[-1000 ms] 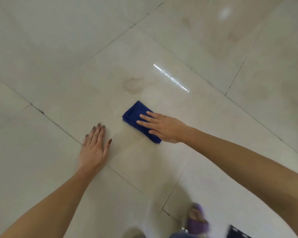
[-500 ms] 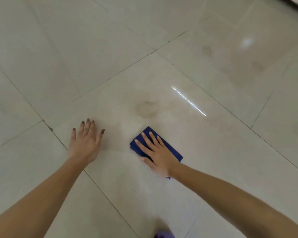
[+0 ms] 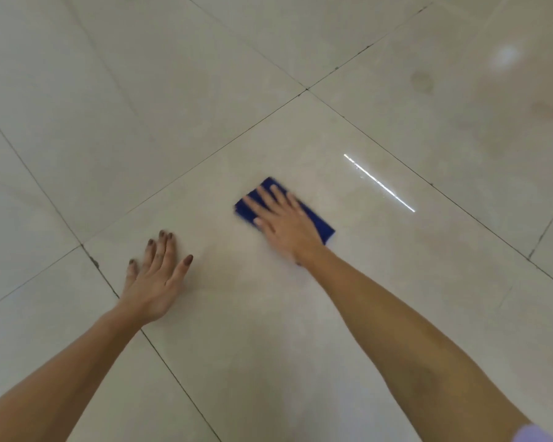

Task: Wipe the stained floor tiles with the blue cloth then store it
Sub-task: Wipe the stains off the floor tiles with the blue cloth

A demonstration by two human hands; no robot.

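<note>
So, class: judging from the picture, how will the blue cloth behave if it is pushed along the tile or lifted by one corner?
The blue cloth lies folded flat under the right hand, so it is probably soft and would droop if lifted. The tile looks glossy, so it likely slides easily. Being thin, it seems light.

Place: an indoor room, likely a home; which room cannot be told.
Floor: large glossy cream floor tiles [image 3: 205, 74] with thin dark grout lines [image 3: 364, 119].
Light: a bright strip reflection [image 3: 380, 184] suggests ceiling lighting.
Marks: faint brownish stains [image 3: 422, 82] on the far tiles.
</note>
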